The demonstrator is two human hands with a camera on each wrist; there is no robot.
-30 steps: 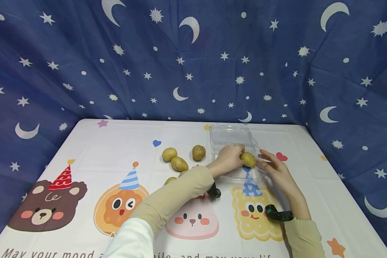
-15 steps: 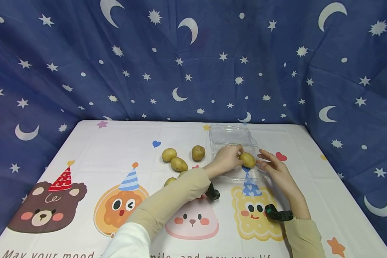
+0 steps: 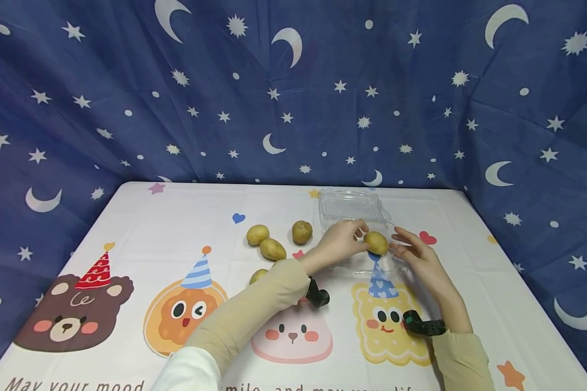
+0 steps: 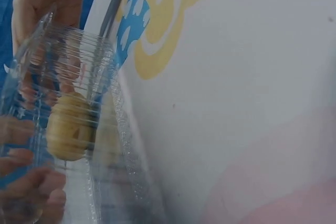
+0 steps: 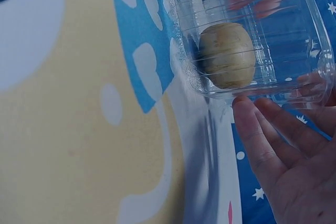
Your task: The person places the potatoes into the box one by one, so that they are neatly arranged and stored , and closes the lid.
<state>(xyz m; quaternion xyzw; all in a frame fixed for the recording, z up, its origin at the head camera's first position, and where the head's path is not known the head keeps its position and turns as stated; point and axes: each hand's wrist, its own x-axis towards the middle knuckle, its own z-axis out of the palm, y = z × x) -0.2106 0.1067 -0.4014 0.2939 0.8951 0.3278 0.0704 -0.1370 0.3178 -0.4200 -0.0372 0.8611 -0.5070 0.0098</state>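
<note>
A clear plastic clamshell container (image 3: 354, 267) stands on the table with its lid (image 3: 349, 206) folded back behind it. One potato (image 3: 375, 243) sits inside, towards the right end; it shows through the ribbed wall in both wrist views. My left hand (image 3: 341, 240) is over the container, just left of that potato, its fingers loosely bent with nothing visible between them. On the right, my right hand (image 3: 423, 260) rests its fingertips against the container's end wall. The right wrist view shows those fingers (image 5: 262, 145) nearly straight, touching the plastic from outside.
Left of the container lie more potatoes: one at the back (image 3: 301, 232), a pair together (image 3: 272, 249), and one in front (image 3: 258, 276) partly behind my left sleeve. Another beside the sleeve is mostly hidden. A patterned blue curtain (image 3: 293, 108) rises behind the table.
My left hand has loosened from the potato and drawn back slightly left; the potato stays in the container. My right hand keeps its place at the container's end.
</note>
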